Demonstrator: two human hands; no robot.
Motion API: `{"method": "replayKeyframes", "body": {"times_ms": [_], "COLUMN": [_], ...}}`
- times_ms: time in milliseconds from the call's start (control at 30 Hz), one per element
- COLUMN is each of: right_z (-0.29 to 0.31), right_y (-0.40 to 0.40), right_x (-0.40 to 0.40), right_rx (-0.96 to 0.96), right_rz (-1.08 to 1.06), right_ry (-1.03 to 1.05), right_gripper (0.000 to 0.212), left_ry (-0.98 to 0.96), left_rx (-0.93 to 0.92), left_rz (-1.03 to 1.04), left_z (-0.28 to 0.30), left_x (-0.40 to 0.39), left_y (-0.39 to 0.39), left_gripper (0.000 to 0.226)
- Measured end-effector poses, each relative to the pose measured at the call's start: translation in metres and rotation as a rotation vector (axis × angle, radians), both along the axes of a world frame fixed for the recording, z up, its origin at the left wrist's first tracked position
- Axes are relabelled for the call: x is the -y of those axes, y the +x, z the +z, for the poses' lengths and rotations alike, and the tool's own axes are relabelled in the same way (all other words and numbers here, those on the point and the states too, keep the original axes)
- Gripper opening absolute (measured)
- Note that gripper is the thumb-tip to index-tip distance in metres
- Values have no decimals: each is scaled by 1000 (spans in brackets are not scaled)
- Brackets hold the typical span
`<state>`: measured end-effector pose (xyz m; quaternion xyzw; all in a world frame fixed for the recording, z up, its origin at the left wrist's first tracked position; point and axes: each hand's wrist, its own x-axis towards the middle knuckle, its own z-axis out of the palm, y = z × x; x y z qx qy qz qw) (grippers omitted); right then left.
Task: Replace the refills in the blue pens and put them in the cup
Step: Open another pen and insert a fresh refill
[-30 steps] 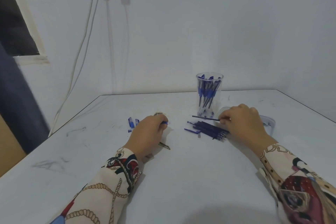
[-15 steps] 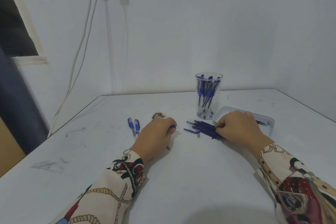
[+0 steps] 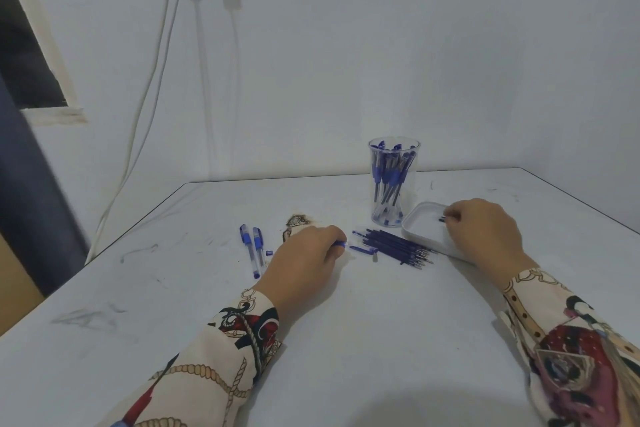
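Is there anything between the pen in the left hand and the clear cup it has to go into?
Nothing blocks it. The left hand grips a blue pen; the cup stands upright, farther back and to the right, its mouth open though crowded with pens. The loose refills lie flat, easily cleared by lifting.

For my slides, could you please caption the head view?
Left hand grips a blue pen; right hand reaches into the shallow white tray.

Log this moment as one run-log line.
left hand: grips blue pen part | right hand: pinches dark refill over white tray | refill pile: on table | cup: holds pens
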<state>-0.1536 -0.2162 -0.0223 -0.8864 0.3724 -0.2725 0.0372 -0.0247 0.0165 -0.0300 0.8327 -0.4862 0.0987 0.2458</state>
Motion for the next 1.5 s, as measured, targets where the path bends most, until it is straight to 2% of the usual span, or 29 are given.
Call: {"method": "replayKeyframes", "body": {"times_ms": [200,533,767,1233,1367,1433,1500], "right_z": [-10,-13,-11,-8,-1,4,5], "right_y": [-5,-2,-3,-5,2,7,10], "right_x": [15,16,15,19,12,1,-12], "right_rx": [-197,-270,-337,-231,27,167,229], "right_rz": [-130,-115,-117,-158,17,253,475], "right_ry": [20,15,11,-69,-116,-134,-142], "right_gripper": [19,11,13,21,22,23,23], "left_ry": [-6,-28,-27,-29,-39,-41,-45], "left_rx": [18,21,27,24,11,2,-13], "left_rz": [-21,-18,-15,-11,-21,-20,-7], "left_z": [-2,-5,-6,-4,-3,-3,-3], "left_x": [4,6,7,6,6,6,6], "left_y": [-6,-13,-12,-12,-7,-4,-1], "left_gripper": [22,20,19,21,22,26,31]}}
